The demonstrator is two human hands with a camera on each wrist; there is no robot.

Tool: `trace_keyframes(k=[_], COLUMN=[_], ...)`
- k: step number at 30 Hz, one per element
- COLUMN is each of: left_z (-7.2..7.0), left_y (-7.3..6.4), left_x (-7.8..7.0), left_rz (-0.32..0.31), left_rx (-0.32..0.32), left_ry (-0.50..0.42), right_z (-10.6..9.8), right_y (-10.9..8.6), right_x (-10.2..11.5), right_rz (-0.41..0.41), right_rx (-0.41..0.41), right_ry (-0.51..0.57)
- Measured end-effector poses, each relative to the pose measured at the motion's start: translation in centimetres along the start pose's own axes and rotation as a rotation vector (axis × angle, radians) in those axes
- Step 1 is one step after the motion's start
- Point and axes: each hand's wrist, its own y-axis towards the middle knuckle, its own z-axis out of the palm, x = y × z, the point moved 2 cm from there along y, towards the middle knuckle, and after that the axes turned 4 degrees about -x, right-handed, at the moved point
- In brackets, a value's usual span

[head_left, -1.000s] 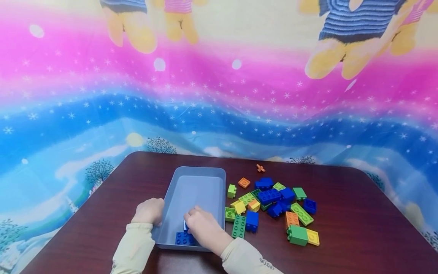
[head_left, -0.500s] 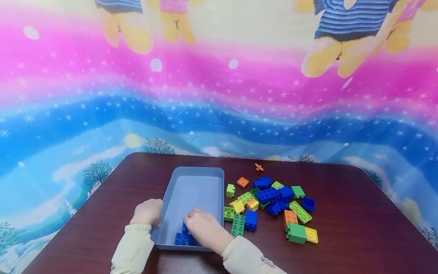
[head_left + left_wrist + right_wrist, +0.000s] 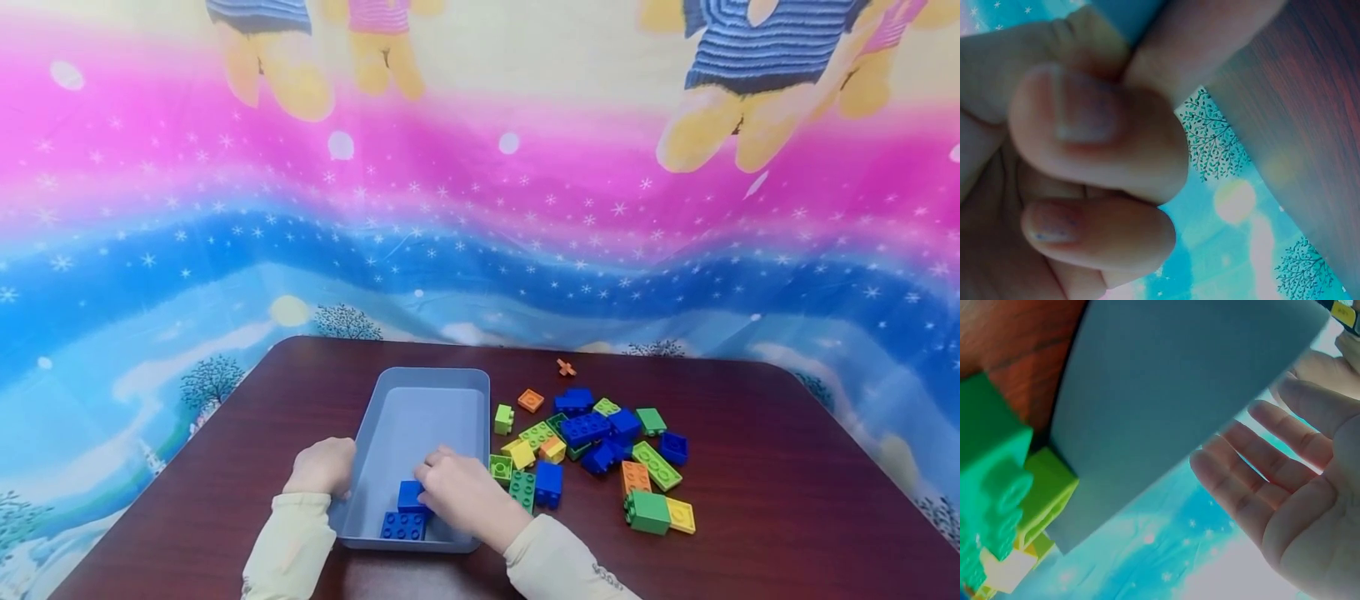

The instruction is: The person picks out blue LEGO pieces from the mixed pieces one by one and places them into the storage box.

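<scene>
A grey-blue plastic tray (image 3: 431, 421) lies lengthwise on the table. My left hand (image 3: 324, 467) grips its left rim; in the left wrist view the curled fingers (image 3: 1104, 140) and a strip of the tray (image 3: 1129, 15) show. My right hand (image 3: 468, 493) is over the tray's near right part, fingers loosely bent. Right by its fingertips is a blue building brick (image 3: 411, 496), smooth side up. Nearer me, a studded blue brick (image 3: 403, 526) sits in the tray's front end. In the right wrist view the hand (image 3: 1300, 475) has spread fingers behind the tray wall (image 3: 1172, 394).
To the tray's right several loose bricks lie heaped on the dark table (image 3: 787, 467), among them a blue studded brick (image 3: 585, 428), a green brick (image 3: 648, 512) and a yellow one (image 3: 682, 516). An orange cross-shaped piece (image 3: 566, 367) lies farther back. A printed curtain (image 3: 480, 208) hangs behind.
My right hand has let go of the smooth-topped blue brick and drawn slightly to the right, so more of that brick shows. The left hand stays at the tray's rim.
</scene>
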Motion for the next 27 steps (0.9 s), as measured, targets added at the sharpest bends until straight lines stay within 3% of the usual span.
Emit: trace_keyframes(k=[9,18,27], left_z=[-0.1,0.0,0.1], left_y=[-0.1,-0.1,0.0], left_x=[0.0,-0.1,0.0], left_rz=[-0.007,-0.007,-0.017], left_rx=[0.005,0.006,0.008], left_ry=[-0.003,-0.005,-0.011], right_z=[-0.6,-0.9,-1.8], right_y=[-0.8,-2.0,-4.1], right_x=[-1.2,-2.3,-4.5], right_rz=[0.035,0.052,0.153], right_rx=[-0.041,-0.093,-0.141], right_ry=[0.057,0.046,0.066])
